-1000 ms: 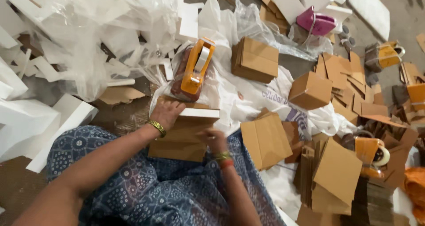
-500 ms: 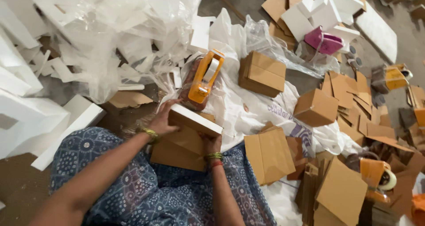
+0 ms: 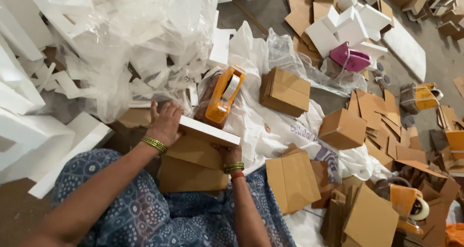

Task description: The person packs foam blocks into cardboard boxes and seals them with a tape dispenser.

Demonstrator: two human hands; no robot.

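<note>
Gripping a flat white foam slab lengthwise over the brown cardboard box, left hand clasps its far end, right hand curls beneath its near end.

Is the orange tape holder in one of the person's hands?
No, the orange tape holder lies on the white plastic beyond both hands, which grip a white foam slab over a cardboard box.

Orange tape dispenser, pink object, perhaps plastic, scattered cardboard boxes.
</note>
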